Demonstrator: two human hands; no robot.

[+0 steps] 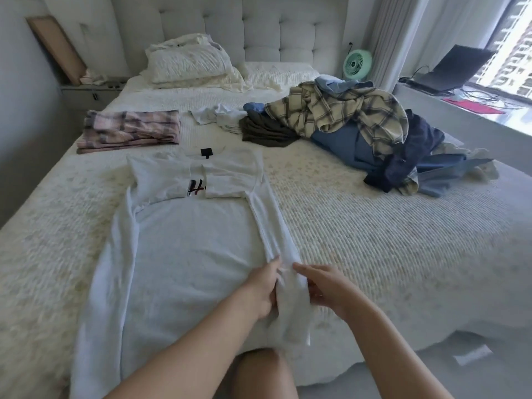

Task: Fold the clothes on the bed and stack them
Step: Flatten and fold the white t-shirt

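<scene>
A white long-sleeved shirt (184, 254) lies spread flat on the bed (374, 240), its collar away from the person and its hem at the near edge of the mattress. Both hands work on the shirt's right sleeve (276, 231), which is folded down along the body of the shirt. The left hand (262, 286) has its grip clamped on the sleeve near the cuff, fingers curled round the cloth from the left side. The right hand (325, 286) holds the same stretch of sleeve from the other side, its grip also closed on the fabric, with the cuff bunched between the two hands. The other sleeve runs down the far left side of the shirt, well apart from either grip.

Beyond the hands and to the right sits a loose pile of unfolded clothes (374, 131), with a plaid shirt (345, 110) on top of blue and dark pieces. Beyond the hands and to the left rests a folded pink plaid garment (129, 131). Farther still, by the headboard, are pillows (190, 64). Off to the right past the pile stand a small green fan (357, 64) and a laptop (449, 70) by the window.
</scene>
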